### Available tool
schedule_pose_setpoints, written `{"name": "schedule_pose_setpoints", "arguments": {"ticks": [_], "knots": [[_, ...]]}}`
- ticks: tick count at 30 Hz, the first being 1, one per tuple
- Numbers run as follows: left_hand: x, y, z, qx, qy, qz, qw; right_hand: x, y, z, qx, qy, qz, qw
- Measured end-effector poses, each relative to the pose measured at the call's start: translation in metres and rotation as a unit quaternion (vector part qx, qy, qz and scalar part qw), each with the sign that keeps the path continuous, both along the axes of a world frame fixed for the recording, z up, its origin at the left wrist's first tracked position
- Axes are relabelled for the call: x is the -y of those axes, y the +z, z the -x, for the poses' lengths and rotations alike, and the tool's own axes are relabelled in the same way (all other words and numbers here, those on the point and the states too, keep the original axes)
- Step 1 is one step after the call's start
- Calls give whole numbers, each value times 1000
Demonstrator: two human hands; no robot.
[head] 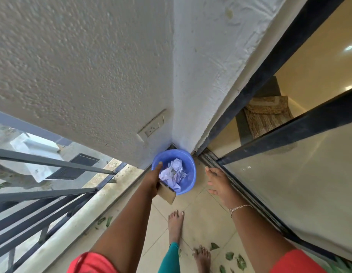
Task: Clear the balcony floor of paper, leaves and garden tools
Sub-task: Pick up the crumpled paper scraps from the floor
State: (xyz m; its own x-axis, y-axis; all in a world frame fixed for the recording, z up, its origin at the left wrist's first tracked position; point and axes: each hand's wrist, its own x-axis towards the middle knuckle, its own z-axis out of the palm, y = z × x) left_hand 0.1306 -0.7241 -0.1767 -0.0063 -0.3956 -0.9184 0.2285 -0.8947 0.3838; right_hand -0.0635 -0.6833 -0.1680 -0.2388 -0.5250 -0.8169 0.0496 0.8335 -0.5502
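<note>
A blue plastic basin (188, 163) stands in the balcony corner with crumpled white paper (174, 171) inside it. My left hand (153, 177) reaches over the basin's near rim and grips a flat brown piece of cardboard (167, 194) with a dark edge. My right hand (217, 181) hovers to the right of the basin, fingers spread and relaxed, holding nothing. Green leaves (235, 259) lie on the tiled floor near my bare feet, and more leaves (105, 221) lie by the low ledge at the left.
A rough plastered wall with a socket (153, 128) rises behind the basin. A dark metal railing (53, 194) runs along the left. A sliding glass door and its floor track (240, 184) bound the right side. My bare feet (176, 223) stand on beige tiles.
</note>
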Motion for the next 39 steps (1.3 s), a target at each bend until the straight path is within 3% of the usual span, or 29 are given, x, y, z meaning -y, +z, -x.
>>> {"name": "schedule_pose_setpoints", "arguments": {"ticks": [3, 8, 11, 14, 16, 18, 24, 34, 39], "knots": [[11, 5, 0, -39, 61, -36, 997, -1, 4, 1, 5, -7, 12, 1000], [10, 54, 12, 38, 2, 1, 999, -8, 13, 3, 3, -27, 13, 1000], [-1, 31, 2, 62, 3, -35, 997, -17, 18, 8, -5, -38, 9, 999], [-16, 25, -5, 172, -129, 33, 976, -33, 28, 15, -46, -16, 17, 999], [-27, 25, -7, 271, -317, 101, 903, -50, 33, 24, -129, 52, 31, 990], [-36, 27, -2, 324, -445, 141, 823, -72, 43, 32, -200, 130, 33, 970], [-77, 51, 18, 352, -614, 240, 665, -156, 64, 48, -288, 223, -1, 931], [-208, 86, 99, 281, -785, 368, 412, -364, 92, 46, -327, 89, -91, 936], [-304, 105, 135, 201, -833, 375, 354, -482, 101, 17, -340, 3, -133, 931]]}}
